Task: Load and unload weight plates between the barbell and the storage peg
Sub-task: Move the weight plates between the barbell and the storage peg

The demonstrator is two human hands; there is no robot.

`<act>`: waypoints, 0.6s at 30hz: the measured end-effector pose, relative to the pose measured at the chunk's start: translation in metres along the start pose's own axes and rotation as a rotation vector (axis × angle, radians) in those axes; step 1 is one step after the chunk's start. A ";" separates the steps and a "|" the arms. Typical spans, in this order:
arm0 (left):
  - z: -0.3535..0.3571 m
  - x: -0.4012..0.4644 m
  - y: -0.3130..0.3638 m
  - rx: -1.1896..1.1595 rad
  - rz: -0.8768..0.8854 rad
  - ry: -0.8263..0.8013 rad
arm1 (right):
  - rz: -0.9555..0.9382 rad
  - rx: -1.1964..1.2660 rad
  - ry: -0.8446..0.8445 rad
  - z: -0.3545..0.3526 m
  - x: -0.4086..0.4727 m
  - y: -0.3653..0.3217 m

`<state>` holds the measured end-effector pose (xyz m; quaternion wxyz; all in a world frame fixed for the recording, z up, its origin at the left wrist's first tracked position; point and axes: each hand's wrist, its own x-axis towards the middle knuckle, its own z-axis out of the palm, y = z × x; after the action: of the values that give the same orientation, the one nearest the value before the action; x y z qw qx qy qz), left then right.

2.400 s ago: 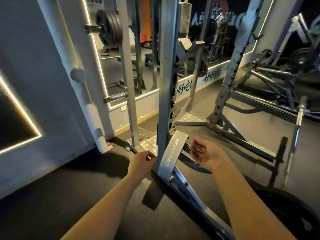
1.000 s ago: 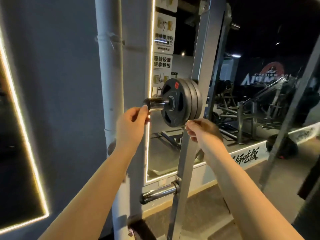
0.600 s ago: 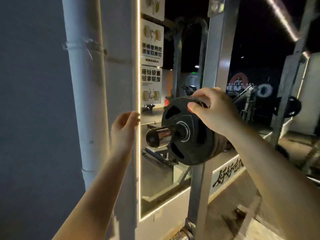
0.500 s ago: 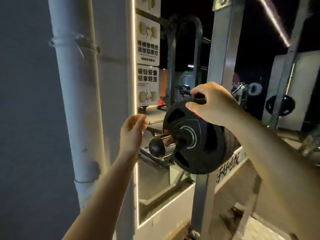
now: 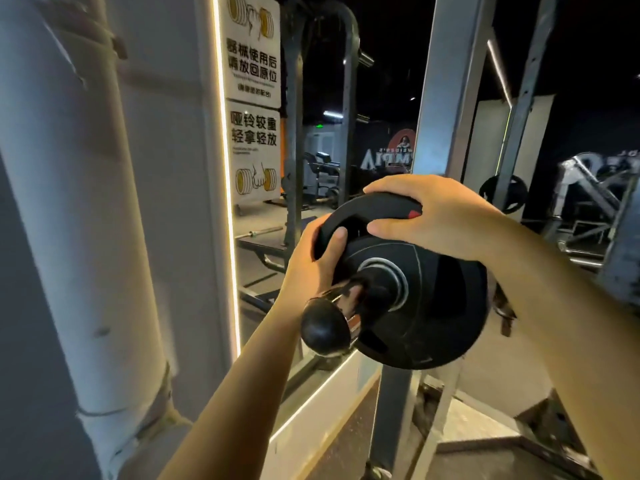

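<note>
Black rubber weight plate (image 5: 415,306) sits on the chrome peg (image 5: 332,317); the left hand (image 5: 311,268) grips its upper-left rim, the right hand (image 5: 440,216) curls over its top.

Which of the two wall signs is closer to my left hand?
The lower sign, with the fist-and-dumbbell drawing at its bottom; the upper sign hangs higher above your left hand.

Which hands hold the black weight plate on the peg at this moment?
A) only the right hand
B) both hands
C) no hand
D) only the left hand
B: the left hand and the right hand both curl round the upper rim of the weight plate, which sits on the peg.
</note>
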<state>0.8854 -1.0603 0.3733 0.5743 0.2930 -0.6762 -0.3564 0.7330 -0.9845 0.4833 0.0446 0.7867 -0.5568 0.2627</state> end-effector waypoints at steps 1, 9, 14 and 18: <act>-0.002 0.001 0.001 0.029 0.006 0.005 | -0.002 -0.016 0.003 0.000 -0.001 -0.002; -0.008 0.002 0.012 0.240 0.107 -0.044 | -0.031 -0.058 0.172 0.007 -0.018 -0.001; -0.013 0.001 0.009 0.209 0.103 -0.065 | -0.037 -0.065 0.199 0.010 -0.018 -0.002; -0.009 -0.002 0.003 0.196 0.050 0.072 | -0.053 -0.068 0.126 0.006 -0.010 -0.005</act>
<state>0.8948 -1.0582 0.3757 0.5755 0.3431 -0.6940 -0.2635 0.7376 -0.9760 0.4744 0.1133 0.7812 -0.5405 0.2911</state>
